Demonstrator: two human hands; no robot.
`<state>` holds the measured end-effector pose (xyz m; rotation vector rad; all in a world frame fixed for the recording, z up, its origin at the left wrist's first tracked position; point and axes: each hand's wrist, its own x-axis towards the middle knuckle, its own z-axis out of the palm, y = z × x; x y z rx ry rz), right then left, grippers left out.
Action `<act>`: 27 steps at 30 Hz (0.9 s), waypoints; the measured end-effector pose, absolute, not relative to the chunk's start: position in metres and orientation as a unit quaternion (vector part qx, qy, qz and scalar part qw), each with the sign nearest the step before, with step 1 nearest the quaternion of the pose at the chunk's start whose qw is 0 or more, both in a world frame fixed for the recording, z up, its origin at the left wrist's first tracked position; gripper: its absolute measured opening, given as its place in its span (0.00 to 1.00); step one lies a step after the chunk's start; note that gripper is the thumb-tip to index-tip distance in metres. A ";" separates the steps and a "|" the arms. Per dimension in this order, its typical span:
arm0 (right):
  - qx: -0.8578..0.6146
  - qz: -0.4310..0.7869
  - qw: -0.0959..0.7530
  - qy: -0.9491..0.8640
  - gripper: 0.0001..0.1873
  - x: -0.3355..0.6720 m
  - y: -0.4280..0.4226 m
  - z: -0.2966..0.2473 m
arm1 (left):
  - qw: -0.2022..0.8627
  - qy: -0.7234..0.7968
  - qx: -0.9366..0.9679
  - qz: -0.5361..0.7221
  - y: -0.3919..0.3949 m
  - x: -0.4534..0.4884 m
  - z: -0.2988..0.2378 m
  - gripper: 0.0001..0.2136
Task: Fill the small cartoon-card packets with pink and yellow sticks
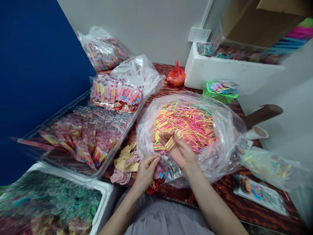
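My right hand [182,151] is palm up over the front of a big clear bag, its fingers closed round a small bundle of thin yellow and pink sticks [172,142]. To its left, my left hand [146,168] pinches finger and thumb close to the bundle's lower end; what lies in that pinch is too small to make out. Many loose pink, yellow and green sticks [186,122] fill the clear plastic bag [227,130]. Below my hands, a printed cartoon packet [158,178] lies at the table edge, partly hidden by my left hand.
At left, a clear tray [119,140] holds filled packets, with bundled packets [117,94] at its back. A foam box [105,192] stands front left. Cloths [127,160], a green basket [220,96], a paper cup [258,133] and a flat printed packet [260,194] surround the bag.
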<state>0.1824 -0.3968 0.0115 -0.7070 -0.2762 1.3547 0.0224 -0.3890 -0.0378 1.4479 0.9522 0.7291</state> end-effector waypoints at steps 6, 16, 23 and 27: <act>-0.421 0.597 0.662 -0.164 0.11 0.170 -0.413 0.006 | 0.602 0.434 0.597 0.304 -0.389 0.023 -0.035 0.12; -0.535 0.499 0.593 -0.337 0.19 0.169 -0.433 0.026 | 0.585 0.405 0.606 0.356 -0.385 0.020 -0.039 0.11; -0.592 0.306 0.492 -0.561 0.08 0.150 -0.437 0.021 | 0.575 0.409 0.598 0.381 -0.381 0.010 -0.032 0.09; -0.598 0.286 0.486 -0.569 0.12 0.136 -0.437 0.020 | 0.558 0.423 0.604 0.382 -0.376 -0.004 -0.036 0.08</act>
